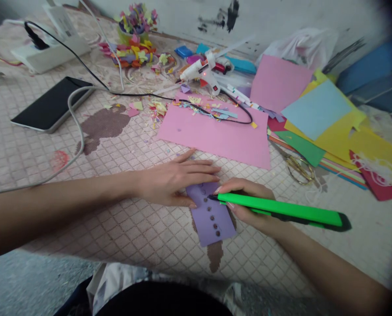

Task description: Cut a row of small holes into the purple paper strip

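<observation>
A small purple paper (201,228) lies on the patterned cloth, with a line of dark round dots running down it. My left hand (172,180) is spread flat, its fingertips and thumb resting over the upper left of the paper. My right hand (251,199) is closed around a bright green pen (281,208) with black ends. The pen's dark tip touches or hovers just over the paper near the upper dots; I cannot tell which. The fingers of my right hand hide the paper's upper right edge.
Beyond my hands lies a pink sheet (212,136) with paper scraps. Behind it stands a white glue gun (209,74) with a black cord. Gold-handled scissors (299,169) and coloured papers (317,109) are at right. A phone (53,105) and power strip (51,55) are at left.
</observation>
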The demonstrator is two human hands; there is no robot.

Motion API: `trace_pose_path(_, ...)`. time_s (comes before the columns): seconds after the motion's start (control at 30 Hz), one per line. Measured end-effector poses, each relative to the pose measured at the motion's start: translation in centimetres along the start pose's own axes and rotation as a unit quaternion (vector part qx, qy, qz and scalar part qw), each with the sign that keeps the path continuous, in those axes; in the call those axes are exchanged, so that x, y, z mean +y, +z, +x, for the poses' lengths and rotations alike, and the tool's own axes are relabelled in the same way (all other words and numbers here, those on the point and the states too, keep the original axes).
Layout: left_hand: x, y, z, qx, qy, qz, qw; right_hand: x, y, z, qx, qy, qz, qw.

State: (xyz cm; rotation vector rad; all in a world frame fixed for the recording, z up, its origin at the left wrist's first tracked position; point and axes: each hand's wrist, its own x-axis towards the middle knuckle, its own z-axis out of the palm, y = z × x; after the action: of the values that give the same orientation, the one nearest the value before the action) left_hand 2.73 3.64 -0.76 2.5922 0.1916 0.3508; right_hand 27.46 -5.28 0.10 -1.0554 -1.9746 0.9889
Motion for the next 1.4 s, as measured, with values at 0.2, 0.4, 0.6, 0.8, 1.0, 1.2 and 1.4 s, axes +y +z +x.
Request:
trace_pose_path(0.2, -0.1, 0.2, -0.1, 0.016, -0.006, 0.003, 1.0, -0.4, 0.2, 0.2, 0.002, -0.002, -0.018, 1.0)
trace_pose_path(0.4, 0.0, 0.0, 0.0, 0.007, -0.008, -0.007, 1.0, -1.0, 0.2, 0.3, 0.028, 0.0, -0.034, 0.999)
trace_pose_path(0.6, -0.1, 0.1, -0.2, 0.007, -0.005, -0.011, 1.0, -1.1, 0.0, 0.4, 0.062, 0.018, -0.022, 0.998)
trace_pose_path(0.8, -0.2, 0.2, -0.1, 0.04, -0.003, -0.01, 0.999, -1.4, 0.3, 1.0, 0.087, 0.031, -0.029, 0.995)
trace_pose_path(1.0, -0.2, 0.2, 0.0, 0.025, -0.011, -0.009, 1.0, -1.0, 0.1, 1.9, 0.049, 0.013, -0.013, 0.999)
trace_pose_path(1.2, -0.1, 0.0, -0.1, -0.003, -0.015, -0.014, 1.0, -0.8, 0.3, 1.2, 0.029, 0.011, -0.013, 0.999)
trace_pose_path(1.4, 0.0, -0.2, -0.1, -0.007, -0.01, -0.019, 1.0, -0.6, 0.6, 0.5, 0.011, -0.002, -0.011, 1.0)
